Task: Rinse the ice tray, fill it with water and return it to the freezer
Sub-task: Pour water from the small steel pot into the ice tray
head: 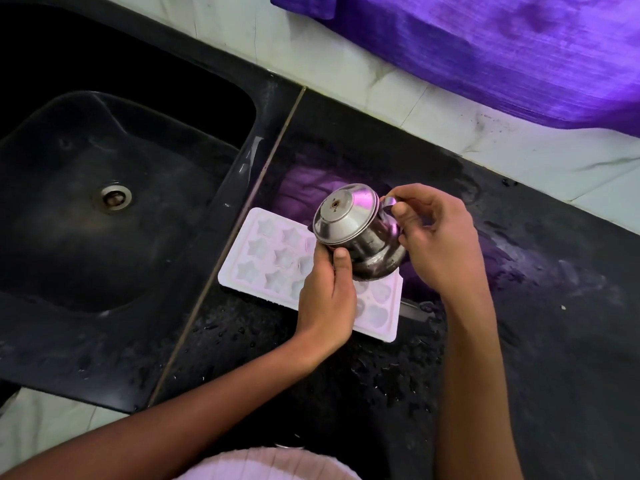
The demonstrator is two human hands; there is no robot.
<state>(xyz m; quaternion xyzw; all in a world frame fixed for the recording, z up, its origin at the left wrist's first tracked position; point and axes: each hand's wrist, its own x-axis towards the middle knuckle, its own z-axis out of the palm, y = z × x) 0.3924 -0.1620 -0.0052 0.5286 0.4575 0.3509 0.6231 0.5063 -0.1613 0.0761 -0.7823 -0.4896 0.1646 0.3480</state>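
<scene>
— Start at the hands. What are the fingers doing?

— The right hand point(438, 237) has its thumb and forefinger pinched on the handle of a small steel jug point(356, 233); the remaining fingers curl loosely behind it. The left hand point(327, 296) cups the jug from below, thumb pressed flat against the body just under the lid rim. Both are grasping the jug, which is tipped over toward the sink side, its lid point(343, 211) closed and facing the onlooker.

— And the ice tray?

— The ice tray point(273, 251), pale and moulded with star-shaped cells, lies flat on the black counter point(519, 323), directly beneath the jug and the left hand. No finger touches it that I can see. The left hand and jug cover its middle cells; both ends show. Whether the cells contain water cannot be told.

— Surroundings, measured from the tray?

— The counter around the tray is wet, with droplets scattered toward the person. Just beyond the tray's far end, across a seam in the stone, sits the dark sink point(114, 216) with its metal drain point(112, 198). Behind the tray, a light tiled wall point(450, 123) rises, and purple cloth point(502, 57) hangs over it, casting a violet reflection on the counter beside the tray.
</scene>
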